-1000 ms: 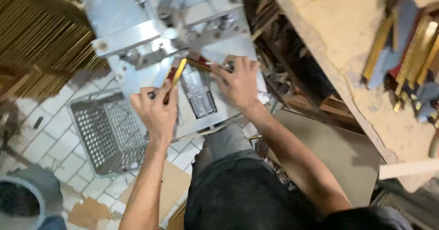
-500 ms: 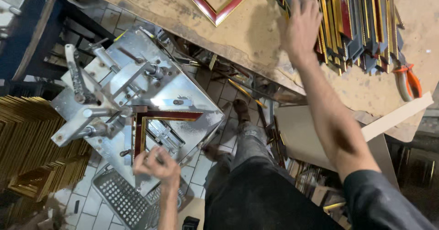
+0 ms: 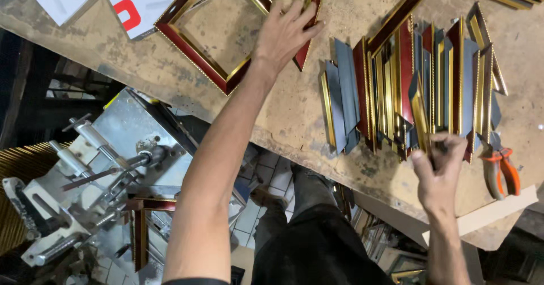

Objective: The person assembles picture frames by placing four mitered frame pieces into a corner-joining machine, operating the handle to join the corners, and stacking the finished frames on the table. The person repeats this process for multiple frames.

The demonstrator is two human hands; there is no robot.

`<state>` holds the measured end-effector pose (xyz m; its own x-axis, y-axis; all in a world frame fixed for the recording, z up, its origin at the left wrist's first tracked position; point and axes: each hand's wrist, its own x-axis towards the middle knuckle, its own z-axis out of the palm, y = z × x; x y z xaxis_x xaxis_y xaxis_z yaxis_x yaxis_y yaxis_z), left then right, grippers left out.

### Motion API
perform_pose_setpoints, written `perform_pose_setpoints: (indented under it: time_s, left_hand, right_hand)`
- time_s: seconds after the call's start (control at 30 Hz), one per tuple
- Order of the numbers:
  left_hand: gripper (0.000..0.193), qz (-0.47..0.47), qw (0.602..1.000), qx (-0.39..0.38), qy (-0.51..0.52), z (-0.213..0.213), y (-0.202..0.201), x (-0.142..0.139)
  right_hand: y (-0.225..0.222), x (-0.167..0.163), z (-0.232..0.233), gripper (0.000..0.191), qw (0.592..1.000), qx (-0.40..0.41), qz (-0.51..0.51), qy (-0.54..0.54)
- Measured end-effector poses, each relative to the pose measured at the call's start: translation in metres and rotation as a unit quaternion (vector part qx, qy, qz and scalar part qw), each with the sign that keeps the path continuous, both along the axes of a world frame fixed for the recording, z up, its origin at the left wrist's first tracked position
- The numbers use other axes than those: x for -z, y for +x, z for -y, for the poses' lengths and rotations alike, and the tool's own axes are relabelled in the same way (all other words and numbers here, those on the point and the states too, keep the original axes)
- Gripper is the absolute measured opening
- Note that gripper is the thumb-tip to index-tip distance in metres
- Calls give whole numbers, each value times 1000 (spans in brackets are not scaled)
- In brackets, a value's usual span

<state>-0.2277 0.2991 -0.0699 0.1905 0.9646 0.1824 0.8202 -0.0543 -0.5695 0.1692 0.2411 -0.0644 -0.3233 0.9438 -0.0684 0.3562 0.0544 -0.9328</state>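
The left hand (image 3: pixel 286 33) lies flat on the bench (image 3: pixel 283 109), fingers spread over a loose moulding strip (image 3: pixel 309 27) beside the joined red-and-gold frame (image 3: pixel 195 58) at the far edge, apparently steadying or gathering it; it presses rather than grips. The right hand (image 3: pixel 439 169) is at the near edge of the bench, fingers curled and pinched on the end of one piece in the row of cut mouldings (image 3: pixel 408 86), which lie side by side, mitred ends aligned, probably so each can be picked singly. Orange-handled pliers (image 3: pixel 501 169) lie just beside that hand. Below the bench, a half-made frame corner (image 3: pixel 139 222) sits in the metal joining machine (image 3: pixel 102 171), held square by its clamp.
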Motion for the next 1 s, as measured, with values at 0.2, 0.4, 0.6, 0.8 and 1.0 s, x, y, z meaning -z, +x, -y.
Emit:
perform_pose_setpoints:
  time_s: [0.2,0.4,0.6,0.8,1.0]
  left_hand:
    - [30,48,983,174,36,-34,-18,14]
    - [27,618,698,6,361,113,8,-2]
    - [53,663,522,-328,424,444,70,53]
    - [38,470,709,-414,324,617,85,31]
    - [28,405,794,-389,234,658,36,52]
  right_hand:
    - [-9,18,17,32,993,-22,-96,67]
    - [-32,2,19,43,975,-42,-67,207]
    - [-160,7,153,36,861,-389,25,327]
    - [-300,35,294,44,700,-479,99,520]
    - [-243,66,319,41,707,-525,76,468]
